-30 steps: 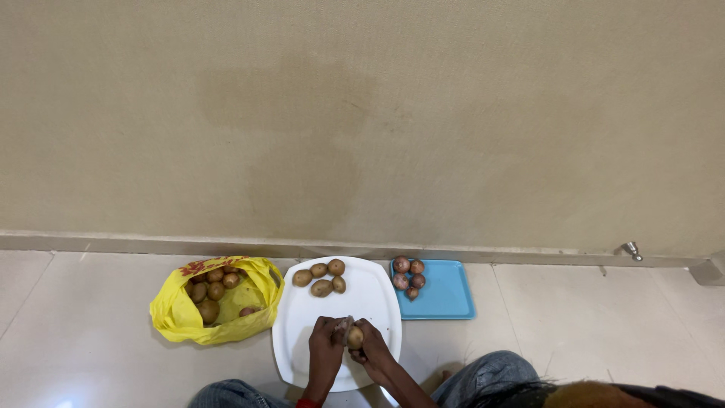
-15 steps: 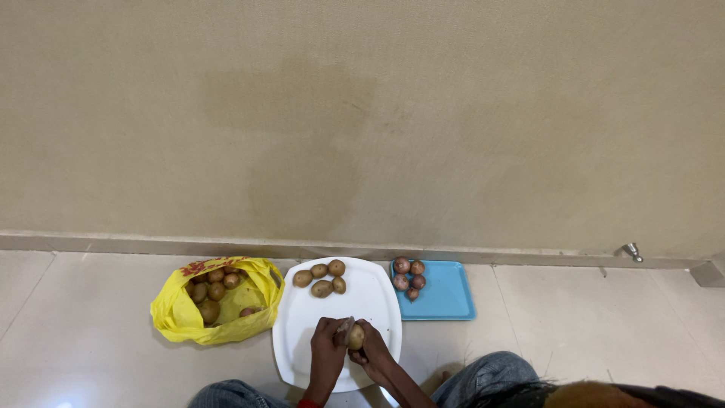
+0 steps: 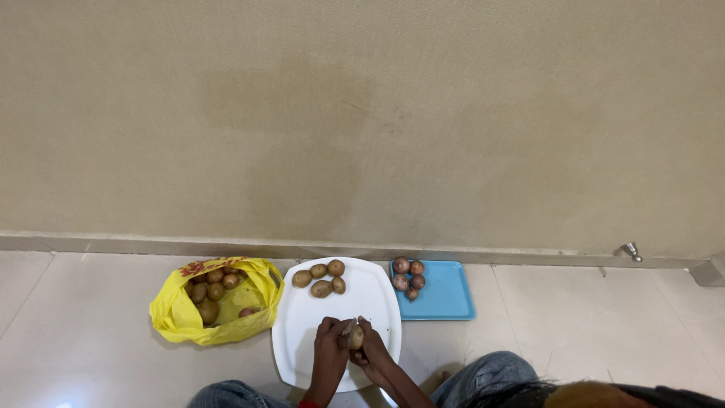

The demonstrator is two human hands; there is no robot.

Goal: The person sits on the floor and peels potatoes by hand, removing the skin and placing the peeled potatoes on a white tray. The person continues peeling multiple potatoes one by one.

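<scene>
A small, rough-skinned brown potato [image 3: 355, 336] is gripped between both hands above the near part of a glossy white rounded-square plastic tray [image 3: 302, 332]: the left hand [image 3: 330, 341] is curled closed against its left side, and the right hand [image 3: 372, 345] is wrapped shut around its right side. Five more matte brown potatoes [image 3: 320, 278] are clustered at the tray's far edge. A crinkled yellow plastic bag [image 3: 177, 313] of potatoes is set on the polished tiled floor [image 3: 604, 317] to the left, a flat blue rectangular tray [image 3: 447, 298] with reddish round onions [image 3: 408, 276] to the right.
</scene>
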